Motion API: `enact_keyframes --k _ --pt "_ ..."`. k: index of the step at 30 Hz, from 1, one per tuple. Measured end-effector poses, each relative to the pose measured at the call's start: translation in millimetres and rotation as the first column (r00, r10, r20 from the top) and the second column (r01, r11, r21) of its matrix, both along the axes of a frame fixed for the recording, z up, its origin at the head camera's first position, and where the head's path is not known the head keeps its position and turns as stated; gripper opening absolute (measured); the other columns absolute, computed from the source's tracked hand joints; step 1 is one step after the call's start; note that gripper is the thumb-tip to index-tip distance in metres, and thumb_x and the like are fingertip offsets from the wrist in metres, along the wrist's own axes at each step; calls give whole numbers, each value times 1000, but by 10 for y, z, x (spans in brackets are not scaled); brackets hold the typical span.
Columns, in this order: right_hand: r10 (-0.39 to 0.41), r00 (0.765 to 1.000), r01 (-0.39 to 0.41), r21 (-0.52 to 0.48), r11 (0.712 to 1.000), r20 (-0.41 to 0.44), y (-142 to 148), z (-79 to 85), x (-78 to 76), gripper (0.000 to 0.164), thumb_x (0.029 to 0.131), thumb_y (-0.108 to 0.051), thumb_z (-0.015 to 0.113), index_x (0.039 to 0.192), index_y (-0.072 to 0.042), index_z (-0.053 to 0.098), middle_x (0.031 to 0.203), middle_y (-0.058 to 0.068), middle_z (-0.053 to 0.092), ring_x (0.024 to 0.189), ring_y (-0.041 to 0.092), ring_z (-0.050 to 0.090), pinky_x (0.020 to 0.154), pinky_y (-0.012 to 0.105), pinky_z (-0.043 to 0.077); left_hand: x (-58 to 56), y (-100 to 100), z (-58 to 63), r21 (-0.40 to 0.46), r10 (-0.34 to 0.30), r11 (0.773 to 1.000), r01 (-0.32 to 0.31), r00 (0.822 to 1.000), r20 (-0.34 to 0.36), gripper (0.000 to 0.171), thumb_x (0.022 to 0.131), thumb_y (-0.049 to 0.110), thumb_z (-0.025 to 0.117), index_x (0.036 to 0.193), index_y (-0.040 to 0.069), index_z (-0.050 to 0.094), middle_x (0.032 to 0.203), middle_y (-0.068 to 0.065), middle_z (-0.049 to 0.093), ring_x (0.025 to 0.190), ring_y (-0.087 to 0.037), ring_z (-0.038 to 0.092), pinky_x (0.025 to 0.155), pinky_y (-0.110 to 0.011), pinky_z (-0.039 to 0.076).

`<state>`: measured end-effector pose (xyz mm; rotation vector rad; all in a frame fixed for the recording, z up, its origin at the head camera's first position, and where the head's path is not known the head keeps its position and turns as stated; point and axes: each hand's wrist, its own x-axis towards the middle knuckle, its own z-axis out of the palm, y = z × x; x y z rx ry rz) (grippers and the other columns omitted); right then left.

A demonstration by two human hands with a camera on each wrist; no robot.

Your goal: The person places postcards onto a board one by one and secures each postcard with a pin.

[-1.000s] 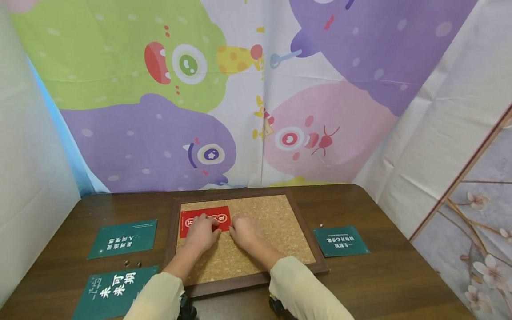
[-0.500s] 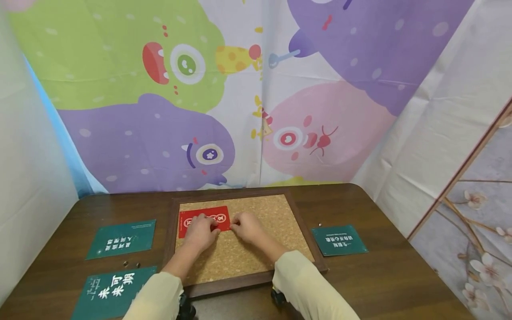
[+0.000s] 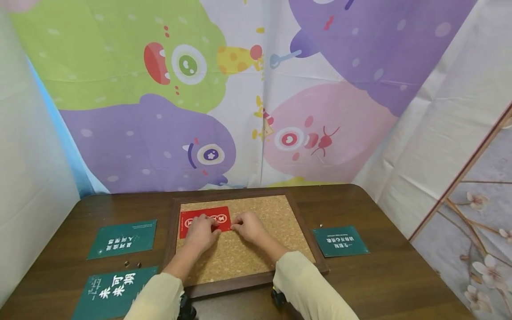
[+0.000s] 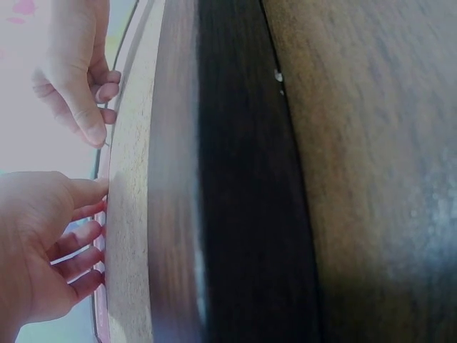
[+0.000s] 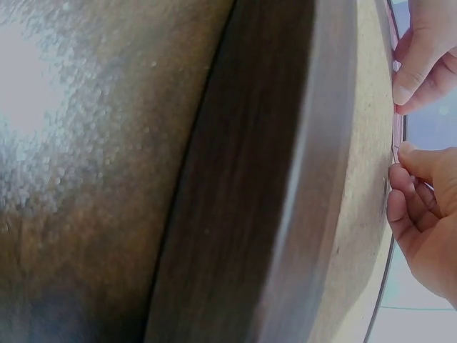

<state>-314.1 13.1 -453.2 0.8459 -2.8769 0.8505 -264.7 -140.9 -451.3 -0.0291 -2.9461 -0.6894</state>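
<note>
A red card (image 3: pixel 218 212) with white round characters lies on the upper left of a cork board (image 3: pixel 256 253) with a dark wooden frame. My left hand (image 3: pixel 202 232) rests over the card's middle, fingertips pressing it flat; the left wrist view shows those fingers (image 4: pixel 84 251) spread along the board. My right hand (image 3: pixel 250 227) is at the card's lower right corner, thumb and forefinger pinched together. Between them a thin metal point, like that of a thumbtack (image 5: pixel 395 148), shows against the card; most of it is hidden by the fingertips.
Two green cards with white writing, an upper one (image 3: pixel 122 240) and a lower one (image 3: pixel 108 291), lie left of the board, with small metal tacks (image 3: pixel 126 263) between them. Another green card (image 3: pixel 341 241) and a tack (image 3: pixel 321 225) are at the right. A printed curtain (image 3: pixel 248 133) hangs behind the table.
My right hand has shifted slightly at the card's corner, its wrist and sleeve moving a little to the right and its fingertips pinching there. The left hand and the card have stayed put.
</note>
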Motion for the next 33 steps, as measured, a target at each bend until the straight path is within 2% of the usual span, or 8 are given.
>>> enact_keyframes --k 14,21,29,33 --pt "-7 1000 7 22 1000 -14 -16 22 20 11 79 -16 64 73 -8 70 72 0 67 67 7 57 59 16 44 -20 -12 -34 1 -9 1000 9 1000 -12 22 77 21 66 94 8 67 92 -7 53 87 -24 46 75 -38 43" --pt "-53 998 52 27 998 34 -48 23 37 12 79 -17 64 71 -10 68 68 -3 65 57 2 47 52 15 38 -5 -22 -28 11 -10 1000 11 1000 -22 20 77 19 67 93 7 67 90 -7 54 86 -24 47 75 -37 43" --pt "-75 997 77 83 994 -24 -85 35 44 12 78 -19 65 70 -11 69 71 -4 66 65 6 56 56 16 42 -8 -21 2 -17 -25 1000 25 999 -31 19 77 18 66 92 7 67 90 -9 54 85 -25 48 74 -39 44" --pt "-70 997 73 60 996 -41 -63 -8 24 12 77 -18 66 68 -10 69 69 -3 66 62 6 56 55 16 42 -11 10 2 -11 -34 999 33 999 -40 18 77 18 65 92 7 68 89 -9 55 86 -26 49 75 -39 43"
